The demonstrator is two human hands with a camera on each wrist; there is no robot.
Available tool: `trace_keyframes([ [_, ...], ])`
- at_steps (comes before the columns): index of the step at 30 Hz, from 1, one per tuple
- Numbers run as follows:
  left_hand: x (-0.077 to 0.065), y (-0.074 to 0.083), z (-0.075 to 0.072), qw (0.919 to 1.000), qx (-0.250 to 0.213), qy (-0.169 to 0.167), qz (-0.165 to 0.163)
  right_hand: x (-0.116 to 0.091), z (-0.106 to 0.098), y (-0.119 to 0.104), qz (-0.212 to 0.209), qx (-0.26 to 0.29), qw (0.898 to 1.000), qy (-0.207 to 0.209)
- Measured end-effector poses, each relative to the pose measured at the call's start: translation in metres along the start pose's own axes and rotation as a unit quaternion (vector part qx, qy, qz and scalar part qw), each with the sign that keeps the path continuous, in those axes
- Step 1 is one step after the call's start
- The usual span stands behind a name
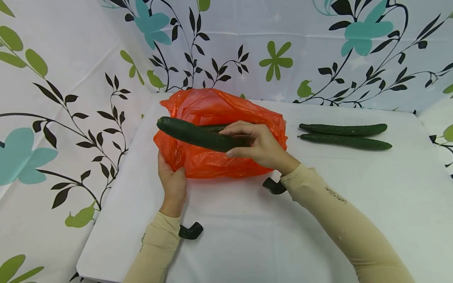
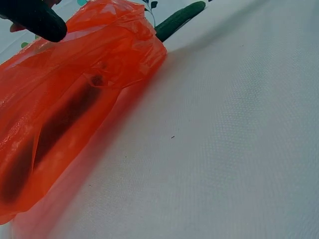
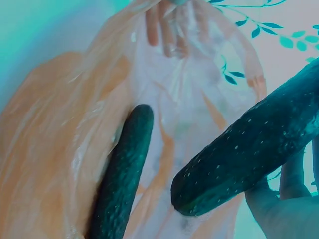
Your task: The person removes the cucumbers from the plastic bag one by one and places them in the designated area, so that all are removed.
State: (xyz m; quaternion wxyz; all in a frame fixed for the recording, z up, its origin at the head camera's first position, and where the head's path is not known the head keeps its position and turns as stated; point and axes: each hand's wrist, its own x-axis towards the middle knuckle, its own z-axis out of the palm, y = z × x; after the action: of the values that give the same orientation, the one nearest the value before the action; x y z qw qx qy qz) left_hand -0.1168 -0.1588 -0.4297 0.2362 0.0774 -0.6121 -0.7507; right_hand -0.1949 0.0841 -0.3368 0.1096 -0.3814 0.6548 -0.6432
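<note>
My right hand (image 1: pixel 263 147) grips a dark green cucumber (image 1: pixel 194 134) near one end and holds it above the mouth of a red plastic bag (image 1: pixel 226 167). The cucumber's free end points left. At the bag's left side, my left hand (image 1: pixel 173 186) holds the rim; its fingers (image 3: pixel 167 30) show through the thin plastic in the right wrist view. Inside the bag lies another cucumber (image 3: pixel 124 174), partly hidden by the held one in the head view. A dark long shape (image 2: pixel 65 119) shows through the bag in the left wrist view.
Two cucumbers, an upper one (image 1: pixel 343 129) and a lower one (image 1: pixel 348 142), lie side by side at the right of the white table (image 1: pixel 230 236). A flower-patterned cloth (image 1: pixel 226 31) hangs behind. Black wrist devices (image 1: pixel 191 230) sit at both wrists.
</note>
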Motion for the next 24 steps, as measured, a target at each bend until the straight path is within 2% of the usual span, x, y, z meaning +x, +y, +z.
trace_keyframes([
  [5, -0.001, 0.002, 0.001, 1.0, -0.001, 0.005, -0.006, -0.001, -0.001, -0.009, 0.006, 0.064, 0.998, 0.009],
  [11, -0.001, 0.002, 0.002, 1.0, -0.004, -0.004, 0.003, -0.004, -0.006, -0.018, -0.009, 0.131, 0.991, 0.026],
  [16, -0.001, 0.001, 0.001, 1.0, 0.005, -0.002, 0.003, -0.008, -0.013, -0.024, -0.014, 0.158, 0.986, 0.054],
  [24, 0.002, -0.001, 0.0, 0.9998, -0.014, -0.007, 0.01, -0.02, -0.028, -0.034, -0.012, 0.174, 0.979, 0.102],
])
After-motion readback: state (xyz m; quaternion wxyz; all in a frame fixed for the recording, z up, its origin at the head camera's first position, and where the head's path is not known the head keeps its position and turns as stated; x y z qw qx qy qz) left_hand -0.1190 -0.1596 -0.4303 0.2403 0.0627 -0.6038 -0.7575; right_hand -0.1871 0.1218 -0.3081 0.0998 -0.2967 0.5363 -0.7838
